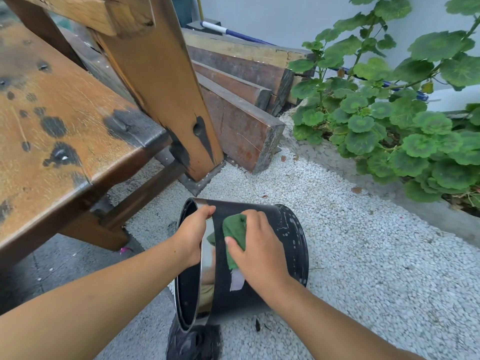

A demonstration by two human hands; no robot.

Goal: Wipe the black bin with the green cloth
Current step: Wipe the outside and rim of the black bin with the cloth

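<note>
Bin (288, 229): black, round, lying on its side. Mouth faces the left hand's side, base faces away past the right hand. A shiny metal band (206, 281) circles the mouth.

Left hand (193, 237): clamped on the mouth edge at its upper part. Fingers are curled over the metal band and the palm is at the opening. Firm grasp on the bin.

Right hand (259, 250): on the bin's curved wall, just beside the left hand's hold and on the outer side of the band. It grasps the green cloth (235, 229), bunched under palm and fingers, with the thumb laid across it. The cloth is pressed flat to the wall. Its free edge shows between the two hands and is mirrored in the band.

A pale patch (237, 280) sits on the wall just below the cloth, nearer the wrist. White scuffs mark the wall beyond the right knuckles, toward the base.

Under the mouth, below the left grasp, there is a dark crumpled thing (194, 344), perhaps a bag. It is too shadowed to tell.

Ground beneath and beyond the bin: white gravel (337, 255).

Left of the left forearm is a worn wooden bench (65, 126) with black stains. Ahead of both hands stands a leaning wooden post (161, 87), with stacked planks (241, 126) behind it. Well off to the right of the right hand is a leafy green plant (389, 120).
</note>
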